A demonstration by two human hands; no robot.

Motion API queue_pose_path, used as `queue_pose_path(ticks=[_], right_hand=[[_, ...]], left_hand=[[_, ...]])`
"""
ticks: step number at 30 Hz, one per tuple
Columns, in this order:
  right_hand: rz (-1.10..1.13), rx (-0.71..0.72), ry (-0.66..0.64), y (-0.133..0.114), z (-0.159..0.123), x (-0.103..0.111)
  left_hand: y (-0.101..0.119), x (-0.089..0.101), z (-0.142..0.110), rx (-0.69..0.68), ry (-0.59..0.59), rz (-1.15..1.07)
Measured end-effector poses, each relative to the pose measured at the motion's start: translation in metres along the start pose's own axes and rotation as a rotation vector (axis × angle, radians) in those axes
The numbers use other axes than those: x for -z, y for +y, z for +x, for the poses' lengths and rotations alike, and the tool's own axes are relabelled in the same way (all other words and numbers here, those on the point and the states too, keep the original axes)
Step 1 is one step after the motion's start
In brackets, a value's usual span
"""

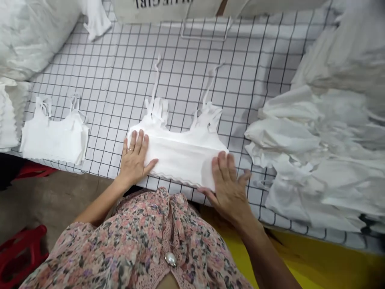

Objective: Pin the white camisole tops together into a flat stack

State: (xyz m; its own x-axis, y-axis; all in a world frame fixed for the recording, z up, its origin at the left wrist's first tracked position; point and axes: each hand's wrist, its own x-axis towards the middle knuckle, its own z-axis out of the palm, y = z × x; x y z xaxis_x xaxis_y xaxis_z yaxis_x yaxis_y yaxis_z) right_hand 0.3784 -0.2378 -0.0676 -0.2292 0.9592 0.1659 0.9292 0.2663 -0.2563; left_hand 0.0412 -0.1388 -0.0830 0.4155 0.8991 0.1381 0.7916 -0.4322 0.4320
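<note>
A white camisole top lies flat in front of me, its wavy hem toward my body. Its thin straps bunch at the two shoulders, and one long strap end trails away from each side. My left hand rests flat on the left edge of the top, fingers stretched out, a ring on one finger. Across from it, my right hand lies on the right edge with its fingers spread. Both palms press down on the cloth, and neither hand grips it.
A checked cloth covers the table. On the left lies a small stack of white camisoles beside more white garments and a plastic bag. A large heap of white garments fills the right. A red stool stands below.
</note>
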Motion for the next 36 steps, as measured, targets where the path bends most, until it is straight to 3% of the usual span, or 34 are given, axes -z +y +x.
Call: queue_pose_path(ticks=[3,6,9,12,15,17,19,22,28,36], right_hand=[[0.115,0.055,0.226,0.022,0.032,0.023],[0.225,0.087,0.358,0.038,0.107,0.027],[0.317,0.07,0.319,0.04,0.212,0.004],[0.437,-0.029,0.216,0.028,0.319,-0.033],[0.43,-0.131,0.109,0.008,0.399,-0.067],[0.411,-0.165,0.023,-0.003,0.426,-0.082],[0.453,-0.171,-0.019,-0.011,0.433,-0.088],[0.533,-0.129,0.061,-0.019,0.414,-0.082],[0.381,0.1,0.247,-0.029,0.361,-0.045],[0.621,0.147,0.272,-0.023,0.325,-0.002]], left_hand=[[-0.012,0.023,0.022,-0.012,0.088,-0.109],[-0.034,0.051,0.081,0.061,0.153,-0.318],[-0.054,0.065,0.156,0.241,0.14,-0.517],[-0.065,0.059,0.22,0.381,0.152,-0.626],[-0.07,0.048,0.254,0.503,0.15,-0.775],[-0.072,0.046,0.261,0.599,0.116,-0.903],[-0.072,0.05,0.258,0.679,0.057,-1.012],[-0.065,0.058,0.25,0.696,0.011,-1.126],[-0.027,0.066,0.241,0.466,0.11,-1.149],[-0.006,0.077,0.237,0.313,0.097,-1.123]])
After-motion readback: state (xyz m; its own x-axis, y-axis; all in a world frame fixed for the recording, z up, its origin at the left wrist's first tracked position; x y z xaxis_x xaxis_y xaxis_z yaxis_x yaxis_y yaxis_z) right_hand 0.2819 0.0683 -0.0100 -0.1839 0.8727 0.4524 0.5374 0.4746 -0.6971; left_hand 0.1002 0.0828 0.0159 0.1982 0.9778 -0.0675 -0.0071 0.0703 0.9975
